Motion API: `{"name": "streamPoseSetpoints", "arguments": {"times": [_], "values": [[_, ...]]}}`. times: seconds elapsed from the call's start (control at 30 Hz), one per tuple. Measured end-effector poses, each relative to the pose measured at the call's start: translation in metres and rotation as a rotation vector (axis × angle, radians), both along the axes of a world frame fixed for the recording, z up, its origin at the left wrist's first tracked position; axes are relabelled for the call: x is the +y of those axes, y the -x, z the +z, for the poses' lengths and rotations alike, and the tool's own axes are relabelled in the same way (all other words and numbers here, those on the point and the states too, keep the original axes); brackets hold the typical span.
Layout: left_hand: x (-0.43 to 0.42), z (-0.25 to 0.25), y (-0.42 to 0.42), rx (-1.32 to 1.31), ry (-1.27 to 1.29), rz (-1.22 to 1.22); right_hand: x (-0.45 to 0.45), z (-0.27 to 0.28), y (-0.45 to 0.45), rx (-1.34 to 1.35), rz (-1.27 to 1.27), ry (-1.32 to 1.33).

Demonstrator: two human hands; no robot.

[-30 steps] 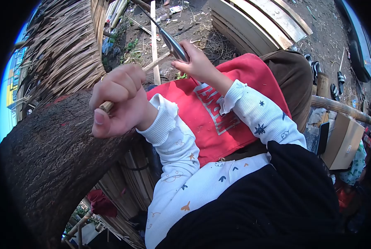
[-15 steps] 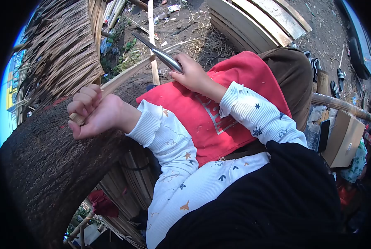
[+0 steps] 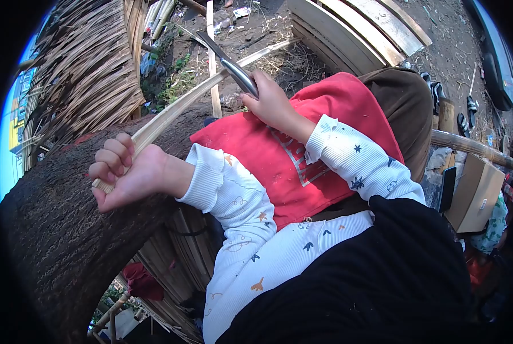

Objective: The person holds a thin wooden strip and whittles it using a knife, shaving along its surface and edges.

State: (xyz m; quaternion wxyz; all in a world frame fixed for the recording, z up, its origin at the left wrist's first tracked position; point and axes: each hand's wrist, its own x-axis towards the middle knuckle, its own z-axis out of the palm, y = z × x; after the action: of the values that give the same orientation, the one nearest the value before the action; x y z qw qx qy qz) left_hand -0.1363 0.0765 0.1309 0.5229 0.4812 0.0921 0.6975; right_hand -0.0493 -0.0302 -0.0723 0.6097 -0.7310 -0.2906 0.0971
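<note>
A long pale strip of split bamboo or wood (image 3: pixel 179 107) runs slantwise from lower left to upper right. My left hand (image 3: pixel 139 169) has its fingers curled round the lower end of this strip, palm turned up, above a dark, rough trunk (image 3: pixel 55 212). In my right hand (image 3: pixel 270 103) is a knife (image 3: pixel 237 73) with a shiny metal handle, gripped by that handle. The knife crosses the strip around its upper half; whether the edge touches it I cannot tell. Under my right forearm a red cloth (image 3: pixel 250 155) covers my lap.
Thatch (image 3: pixel 84 63) of dry leaves hangs at upper left. Stacked boards (image 3: pixel 348 34) lie at the top, near another narrow strip (image 3: pixel 213 69) on the littered ground. To the right are a bamboo pole (image 3: pixel 480 150), a cardboard box (image 3: pixel 479 192), a phone (image 3: pixel 447 188) and sandals (image 3: pixel 470 109).
My left hand has shifted slightly down and left, and the strip shows more of its broad face. The knife has moved a little to the right, its tip now higher.
</note>
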Motion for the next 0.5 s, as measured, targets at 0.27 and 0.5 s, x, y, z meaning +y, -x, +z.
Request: {"name": "streamPoseSetpoints", "arguments": {"times": [0.27, 0.5], "values": [[-0.009, 0.004, 0.002, 0.066, -0.103, 0.05, -0.003, 0.006, -0.001, 0.114, 0.016, 0.022], [0.0, 0.0, 0.004, 0.031, -0.068, 0.017, -0.004, 0.007, 0.001, 0.048, 0.048, 0.035]]}}
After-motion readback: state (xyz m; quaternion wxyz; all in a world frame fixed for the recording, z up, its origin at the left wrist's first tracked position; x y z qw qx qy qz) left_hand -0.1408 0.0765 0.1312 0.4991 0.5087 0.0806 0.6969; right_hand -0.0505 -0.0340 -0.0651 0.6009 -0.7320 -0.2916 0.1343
